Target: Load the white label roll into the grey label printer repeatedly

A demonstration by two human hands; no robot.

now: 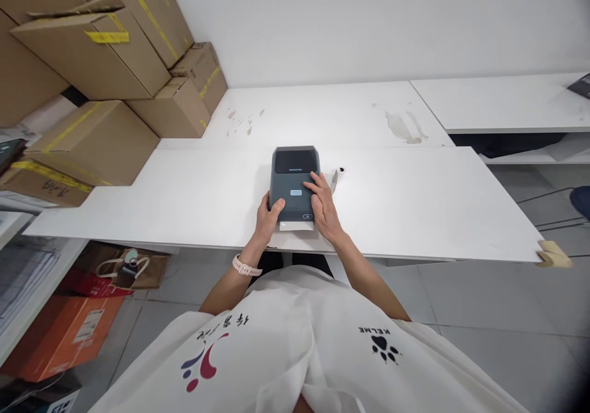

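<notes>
A dark grey label printer (pixel 295 182) lies on the white table in front of me, its lid closed. From its near edge sticks a piece of white label paper (pixel 297 226). My left hand (pixel 267 219) grips the printer's near left corner, thumb on top and fingers down the side. My right hand (pixel 325 207) rests on the right part of the lid with fingers stretched and spread. Just right of the printer is a small white roll (pixel 340 170) with a loose strip, partly behind my right hand.
Cardboard boxes (pixel 92 136) with yellow tape are stacked at the left end of the white table (pixel 415 204). An orange box (pixel 64 333) and a paper bag (pixel 157 270) stand low on the left. Brown tape or card (pixel 553 254) covers the table's right corner.
</notes>
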